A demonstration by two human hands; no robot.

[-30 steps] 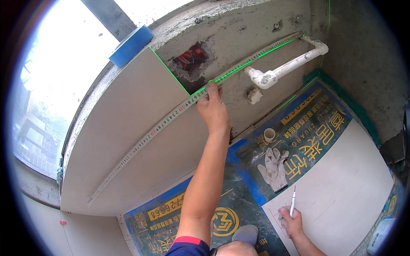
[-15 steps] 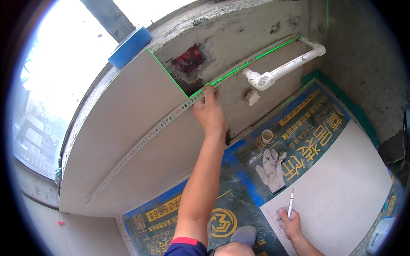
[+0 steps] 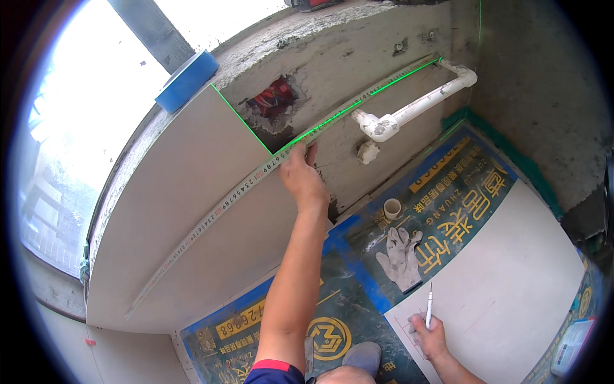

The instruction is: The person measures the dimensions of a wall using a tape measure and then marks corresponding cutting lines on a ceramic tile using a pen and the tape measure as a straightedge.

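a long, ribbon-like, pale measuring tape (image 3: 238,192) with dark markings runs slantwise along a smooth beige wall tile (image 3: 173,179) and across rough, pitted grey concrete (image 3: 345,64) toward an angled, smudged white plastic pipe (image 3: 425,104). the left arm reaches forward, the bare left hand (image 3: 303,179) touching the tape near the tile's corner, whether pinching or pressing i cannot tell, while the right hand (image 3: 428,338), held low, grasps a slim white pen (image 3: 429,310). below, a flat pale slab (image 3: 511,269) and a limp greyish-white fabric glove (image 3: 401,261) lie on a yellow-lettered dark green floor sheet (image 3: 347,274).
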